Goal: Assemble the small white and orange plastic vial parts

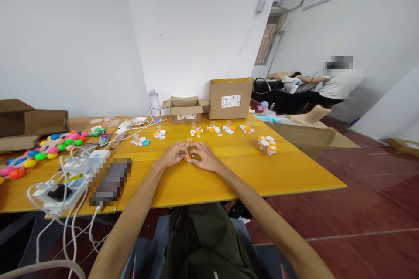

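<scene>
Here, the left hand [173,155] and right hand [205,157] meet fingertip to fingertip, pinching a small orange cap [187,158] against the yellow table [229,174] for steadiness; sorted piles of parts [212,129] lie just beyond.

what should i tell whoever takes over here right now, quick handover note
Left hand and right hand: both on the yellow table, closed together around a small orange piece.
Loose white and orange pieces lie in little groups along the far side.
Done, it seems: a cluster of assembled orange-and-white pieces stands at right.
Left: the loose groups, and the piece in hand.
</scene>
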Tool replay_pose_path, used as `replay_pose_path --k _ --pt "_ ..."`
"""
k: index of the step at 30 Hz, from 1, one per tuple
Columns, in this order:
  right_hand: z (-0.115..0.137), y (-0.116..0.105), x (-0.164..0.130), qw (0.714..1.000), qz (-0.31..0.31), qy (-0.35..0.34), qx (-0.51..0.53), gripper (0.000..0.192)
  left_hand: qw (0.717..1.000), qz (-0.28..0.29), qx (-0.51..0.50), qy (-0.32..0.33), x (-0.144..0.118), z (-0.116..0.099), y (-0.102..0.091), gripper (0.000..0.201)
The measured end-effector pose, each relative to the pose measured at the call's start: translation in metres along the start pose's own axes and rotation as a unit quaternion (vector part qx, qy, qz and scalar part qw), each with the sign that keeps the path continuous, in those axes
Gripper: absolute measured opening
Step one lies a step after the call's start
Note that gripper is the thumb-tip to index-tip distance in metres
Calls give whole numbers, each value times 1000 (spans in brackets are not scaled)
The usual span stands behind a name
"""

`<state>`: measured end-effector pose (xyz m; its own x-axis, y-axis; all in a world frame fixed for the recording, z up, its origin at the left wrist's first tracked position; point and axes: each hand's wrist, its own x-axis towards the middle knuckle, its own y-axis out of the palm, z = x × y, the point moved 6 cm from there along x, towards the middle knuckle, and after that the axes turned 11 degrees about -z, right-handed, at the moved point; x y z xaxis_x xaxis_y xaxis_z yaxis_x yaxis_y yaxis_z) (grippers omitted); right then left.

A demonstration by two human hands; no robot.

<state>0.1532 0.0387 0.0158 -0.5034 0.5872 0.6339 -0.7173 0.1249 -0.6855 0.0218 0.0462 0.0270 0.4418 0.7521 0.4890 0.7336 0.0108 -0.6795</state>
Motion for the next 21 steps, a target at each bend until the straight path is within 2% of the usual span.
replay_pose_path --k 14,21 --pt "3 -8 0 999 -43 -7 -4 10 1000 5 7 -11 -1 -1 -1 18" --pt "-1 -8 0 999 -50 4 -11 20 999 -7 26 -18 -1 5 -1 16"
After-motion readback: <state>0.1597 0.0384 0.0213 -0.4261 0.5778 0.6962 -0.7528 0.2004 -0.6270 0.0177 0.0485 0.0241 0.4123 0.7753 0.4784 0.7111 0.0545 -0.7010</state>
